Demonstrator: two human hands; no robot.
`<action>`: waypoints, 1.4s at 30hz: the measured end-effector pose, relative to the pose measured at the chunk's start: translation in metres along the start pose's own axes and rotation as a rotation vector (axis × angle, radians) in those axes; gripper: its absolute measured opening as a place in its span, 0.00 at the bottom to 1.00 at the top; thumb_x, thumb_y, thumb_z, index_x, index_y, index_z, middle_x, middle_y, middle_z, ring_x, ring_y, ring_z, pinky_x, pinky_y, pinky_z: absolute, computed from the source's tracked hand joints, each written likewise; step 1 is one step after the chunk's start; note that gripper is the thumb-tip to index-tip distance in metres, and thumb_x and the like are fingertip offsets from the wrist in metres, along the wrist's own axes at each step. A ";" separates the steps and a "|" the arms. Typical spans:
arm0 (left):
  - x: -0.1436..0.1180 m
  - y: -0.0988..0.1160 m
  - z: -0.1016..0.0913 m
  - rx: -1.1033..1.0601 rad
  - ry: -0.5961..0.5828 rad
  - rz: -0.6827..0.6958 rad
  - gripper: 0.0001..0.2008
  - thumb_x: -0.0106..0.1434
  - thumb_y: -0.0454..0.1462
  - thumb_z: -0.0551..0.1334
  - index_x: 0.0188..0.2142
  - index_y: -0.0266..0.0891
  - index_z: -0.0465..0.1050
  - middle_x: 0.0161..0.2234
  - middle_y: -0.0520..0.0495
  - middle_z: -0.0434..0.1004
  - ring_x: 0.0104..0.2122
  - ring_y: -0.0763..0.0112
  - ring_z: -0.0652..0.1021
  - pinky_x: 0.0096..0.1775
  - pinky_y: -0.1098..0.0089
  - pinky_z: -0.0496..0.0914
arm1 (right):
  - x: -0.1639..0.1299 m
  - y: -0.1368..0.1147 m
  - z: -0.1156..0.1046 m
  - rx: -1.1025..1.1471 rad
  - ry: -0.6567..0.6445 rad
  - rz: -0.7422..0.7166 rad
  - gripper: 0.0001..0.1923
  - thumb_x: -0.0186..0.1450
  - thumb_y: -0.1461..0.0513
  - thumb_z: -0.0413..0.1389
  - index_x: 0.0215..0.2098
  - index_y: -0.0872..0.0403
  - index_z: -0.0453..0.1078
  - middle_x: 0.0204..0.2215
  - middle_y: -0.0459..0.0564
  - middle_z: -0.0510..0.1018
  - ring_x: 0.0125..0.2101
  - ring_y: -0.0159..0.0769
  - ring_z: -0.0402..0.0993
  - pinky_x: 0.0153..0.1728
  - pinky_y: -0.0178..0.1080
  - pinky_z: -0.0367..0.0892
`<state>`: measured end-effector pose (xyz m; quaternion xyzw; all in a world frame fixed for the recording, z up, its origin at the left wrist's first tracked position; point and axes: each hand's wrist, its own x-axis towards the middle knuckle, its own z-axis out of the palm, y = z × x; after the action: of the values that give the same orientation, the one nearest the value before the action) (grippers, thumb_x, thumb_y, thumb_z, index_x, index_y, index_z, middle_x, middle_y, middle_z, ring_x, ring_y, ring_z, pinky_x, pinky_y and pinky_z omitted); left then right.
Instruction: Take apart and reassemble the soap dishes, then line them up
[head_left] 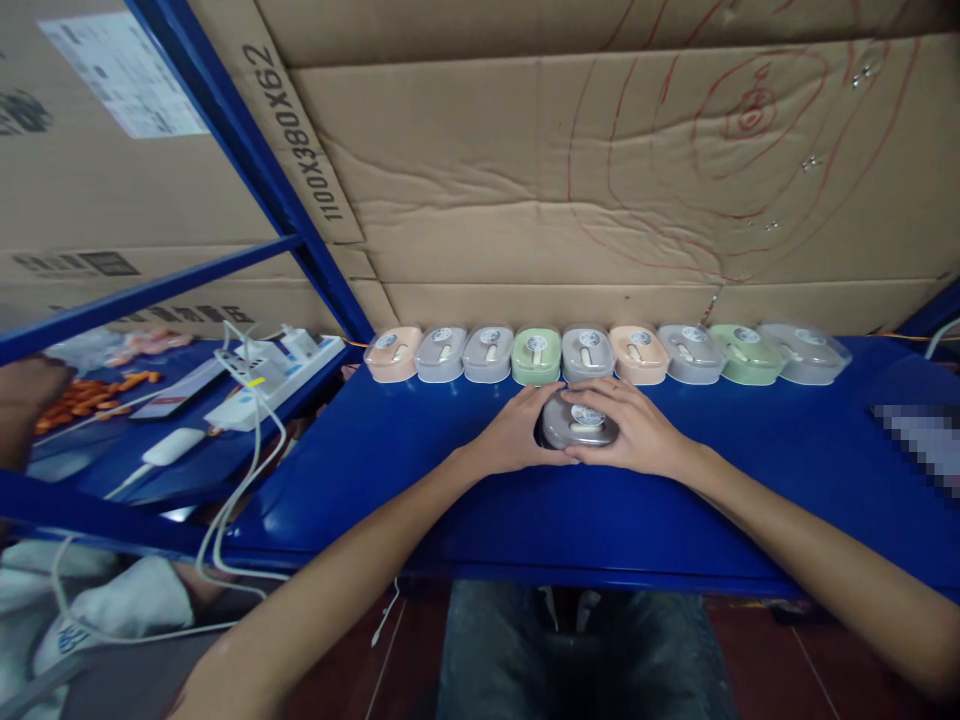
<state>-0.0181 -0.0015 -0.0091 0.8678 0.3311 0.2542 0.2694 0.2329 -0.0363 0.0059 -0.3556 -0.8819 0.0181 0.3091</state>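
Note:
A small dark grey box with a clear lid point(581, 424) and a round sticker stands on the blue tabletop, in front of the row. My left hand point(517, 428) wraps its left side, and my right hand point(637, 428) curls round its right side with fingers over the lid. Both thumbs meet at the near edge. Just behind lies a row of several similar lidded boxes, among them a green box point(537, 356), a peach box point(640, 356) and a grey box point(589, 355), each with a pale tab and a sticker on top.
The blue table point(420, 520) backs onto a cardboard wall point(480, 180) with red drawn rings. Left, past a blue frame post, are a power strip point(277, 380), white cables, orange pieces point(97, 395) and another person's hand point(30, 400). A blurred-out object point(922, 440) lies at the right.

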 end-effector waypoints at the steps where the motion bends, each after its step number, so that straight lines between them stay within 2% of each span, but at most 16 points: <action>1: 0.000 0.000 0.000 0.008 -0.006 -0.006 0.54 0.55 0.58 0.78 0.74 0.47 0.60 0.74 0.36 0.65 0.73 0.36 0.65 0.72 0.35 0.59 | 0.000 0.000 0.000 -0.002 -0.004 -0.001 0.35 0.66 0.45 0.69 0.67 0.47 0.74 0.62 0.57 0.81 0.60 0.56 0.79 0.62 0.61 0.73; 4: -0.001 -0.001 0.000 0.020 -0.015 -0.019 0.55 0.56 0.58 0.78 0.75 0.46 0.58 0.75 0.35 0.63 0.74 0.36 0.64 0.72 0.36 0.58 | 0.000 0.000 0.000 -0.014 -0.028 -0.010 0.36 0.67 0.44 0.69 0.68 0.47 0.73 0.62 0.57 0.80 0.61 0.56 0.78 0.63 0.61 0.73; 10: -0.001 0.001 0.001 0.024 -0.007 0.007 0.53 0.57 0.57 0.77 0.75 0.44 0.59 0.73 0.35 0.65 0.73 0.39 0.66 0.72 0.39 0.59 | -0.003 -0.004 0.003 -0.078 -0.022 -0.019 0.36 0.70 0.44 0.66 0.70 0.49 0.70 0.64 0.59 0.78 0.62 0.59 0.77 0.64 0.64 0.71; 15: -0.001 0.002 0.001 -0.001 -0.045 0.038 0.59 0.54 0.60 0.78 0.77 0.48 0.53 0.75 0.36 0.61 0.74 0.38 0.63 0.72 0.38 0.59 | -0.006 -0.001 0.007 0.009 -0.037 0.008 0.35 0.73 0.45 0.63 0.73 0.46 0.66 0.67 0.59 0.75 0.64 0.58 0.75 0.62 0.62 0.75; 23: 0.001 -0.001 0.001 -0.026 -0.049 -0.010 0.63 0.51 0.61 0.80 0.76 0.45 0.53 0.75 0.32 0.59 0.74 0.34 0.62 0.72 0.36 0.59 | -0.008 0.003 0.005 0.021 -0.025 0.015 0.40 0.68 0.44 0.67 0.73 0.47 0.68 0.66 0.61 0.75 0.64 0.59 0.76 0.62 0.62 0.76; 31: 0.001 0.002 -0.003 -0.087 -0.014 0.016 0.67 0.50 0.58 0.81 0.78 0.46 0.48 0.77 0.32 0.56 0.75 0.36 0.62 0.72 0.38 0.61 | -0.004 -0.002 -0.004 -0.029 -0.029 -0.001 0.38 0.69 0.43 0.66 0.73 0.46 0.69 0.67 0.62 0.73 0.63 0.61 0.75 0.61 0.64 0.75; 36: -0.001 0.006 -0.009 -0.144 -0.011 0.014 0.61 0.54 0.52 0.80 0.78 0.45 0.51 0.74 0.33 0.64 0.72 0.37 0.68 0.70 0.40 0.65 | 0.000 -0.004 -0.014 -0.035 -0.028 -0.037 0.36 0.70 0.43 0.66 0.71 0.46 0.72 0.65 0.61 0.75 0.64 0.60 0.74 0.62 0.63 0.74; 42: 0.002 0.005 -0.006 -0.144 0.003 0.039 0.61 0.52 0.53 0.81 0.77 0.46 0.53 0.72 0.33 0.67 0.70 0.36 0.70 0.69 0.38 0.66 | 0.002 -0.004 -0.012 -0.049 -0.015 -0.049 0.31 0.71 0.45 0.65 0.68 0.47 0.76 0.63 0.60 0.78 0.62 0.59 0.76 0.61 0.64 0.75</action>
<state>-0.0184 -0.0017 -0.0007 0.8521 0.2957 0.2838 0.3255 0.2363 -0.0402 0.0178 -0.3413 -0.8927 -0.0083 0.2942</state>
